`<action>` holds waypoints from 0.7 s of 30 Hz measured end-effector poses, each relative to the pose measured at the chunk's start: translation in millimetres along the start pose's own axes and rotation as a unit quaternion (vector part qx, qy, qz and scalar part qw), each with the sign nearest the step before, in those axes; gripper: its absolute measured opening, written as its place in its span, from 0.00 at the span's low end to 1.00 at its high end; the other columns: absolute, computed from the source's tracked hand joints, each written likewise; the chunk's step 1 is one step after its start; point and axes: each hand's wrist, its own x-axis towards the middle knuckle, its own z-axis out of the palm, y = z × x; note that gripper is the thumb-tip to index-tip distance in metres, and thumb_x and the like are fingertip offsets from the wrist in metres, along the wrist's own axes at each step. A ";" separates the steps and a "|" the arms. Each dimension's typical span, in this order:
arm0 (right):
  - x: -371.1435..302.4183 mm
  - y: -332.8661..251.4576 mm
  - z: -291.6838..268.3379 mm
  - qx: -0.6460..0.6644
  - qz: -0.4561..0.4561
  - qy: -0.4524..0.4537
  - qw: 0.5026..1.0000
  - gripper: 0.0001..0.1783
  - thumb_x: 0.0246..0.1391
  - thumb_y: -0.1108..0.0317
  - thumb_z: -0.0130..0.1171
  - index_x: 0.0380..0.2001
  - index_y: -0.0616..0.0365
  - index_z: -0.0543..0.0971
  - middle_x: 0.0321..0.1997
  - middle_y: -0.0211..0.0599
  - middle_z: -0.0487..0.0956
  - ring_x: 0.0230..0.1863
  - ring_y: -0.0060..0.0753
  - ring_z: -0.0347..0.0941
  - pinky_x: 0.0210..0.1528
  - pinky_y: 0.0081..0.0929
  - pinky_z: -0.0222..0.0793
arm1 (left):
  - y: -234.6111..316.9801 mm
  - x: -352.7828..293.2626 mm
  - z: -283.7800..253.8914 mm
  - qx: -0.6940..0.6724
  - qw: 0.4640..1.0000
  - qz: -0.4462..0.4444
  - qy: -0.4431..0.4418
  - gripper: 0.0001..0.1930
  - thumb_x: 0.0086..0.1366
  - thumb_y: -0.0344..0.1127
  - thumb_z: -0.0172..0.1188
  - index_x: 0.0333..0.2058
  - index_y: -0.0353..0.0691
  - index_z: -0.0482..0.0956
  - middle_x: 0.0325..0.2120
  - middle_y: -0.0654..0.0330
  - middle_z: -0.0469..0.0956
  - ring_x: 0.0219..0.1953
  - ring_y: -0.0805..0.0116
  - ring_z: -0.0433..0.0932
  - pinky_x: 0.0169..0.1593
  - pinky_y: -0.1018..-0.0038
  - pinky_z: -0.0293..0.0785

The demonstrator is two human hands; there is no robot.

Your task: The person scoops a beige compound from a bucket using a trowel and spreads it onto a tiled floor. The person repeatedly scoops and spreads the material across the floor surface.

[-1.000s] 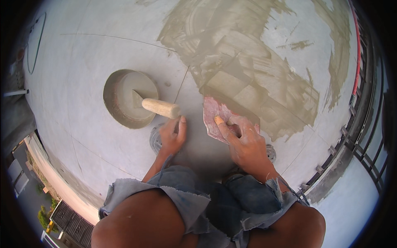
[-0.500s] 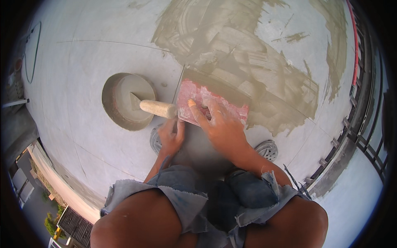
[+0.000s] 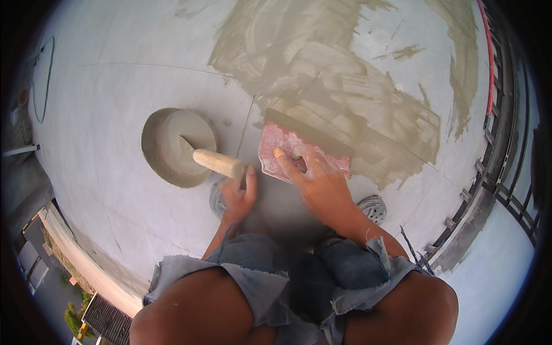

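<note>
My right hand (image 3: pixel 325 187) is closed on a red, putty-smeared rectangular float (image 3: pixel 278 141), its index finger and thumb spread over the top. The float lies at the near edge of wet grey-brown plaster (image 3: pixel 328 80) spread over the pale floor. To the left, a putty trowel (image 3: pixel 218 163) with a thick wooden handle leans across the rim of a round basin (image 3: pixel 150 155). Its metal blade dips inside the basin, over grey mix. My left hand (image 3: pixel 238 192) is at the end of that handle, fingers curled against it from below; part of the grip is hidden.
My shoes (image 3: pixel 372 208) stand on either side of a dark shadow between my bare knees. A metal railing (image 3: pixel 499 190) and a red hose or pipe (image 3: pixel 489 63) run along the right side. A green hose (image 3: pixel 46 80) lies at the far left.
The float has shifted slightly right and nearer to me under my right hand. The end of the trowel handle has dipped nearer to me with my left hand.
</note>
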 end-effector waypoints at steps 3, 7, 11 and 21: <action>3.9 11.0 -6.5 -0.049 -0.001 0.007 0.999 0.40 0.52 0.80 0.61 0.71 0.48 0.75 0.59 0.46 0.76 0.52 0.48 0.80 0.47 0.41 0.81 | 0.6 0.1 1.2 -0.006 1.000 -0.023 -0.006 0.08 0.73 0.33 0.65 0.39 0.34 0.87 0.27 0.49 0.84 0.26 0.55 0.82 0.33 0.63 0.75; 16.9 10.4 -46.4 -0.061 0.079 -0.007 0.995 0.37 0.53 0.78 0.61 0.69 0.45 0.78 0.59 0.39 0.77 0.54 0.44 0.79 0.45 0.42 0.80 | -0.3 -0.7 -3.9 0.010 1.000 -0.021 -0.006 0.08 0.73 0.34 0.66 0.39 0.34 0.87 0.27 0.49 0.84 0.28 0.54 0.84 0.35 0.63 0.77; 46.0 36.2 -90.4 -0.099 0.034 0.073 0.992 0.29 0.53 0.79 0.62 0.58 0.44 0.86 0.53 0.30 0.81 0.53 0.41 0.79 0.49 0.42 0.75 | 1.4 -0.9 -8.0 0.017 0.999 -0.044 -0.018 0.09 0.73 0.35 0.65 0.40 0.34 0.88 0.27 0.48 0.85 0.29 0.54 0.85 0.37 0.63 0.78; 138.4 72.2 -99.3 -0.221 -0.201 -0.042 0.953 0.15 0.59 0.71 0.60 0.41 0.44 0.93 0.38 0.36 0.86 0.47 0.39 0.80 0.54 0.37 0.72 | -4.7 0.2 -4.3 0.034 0.998 -0.049 -0.009 0.13 0.73 0.37 0.64 0.39 0.31 0.88 0.29 0.45 0.87 0.32 0.48 0.88 0.41 0.62 0.81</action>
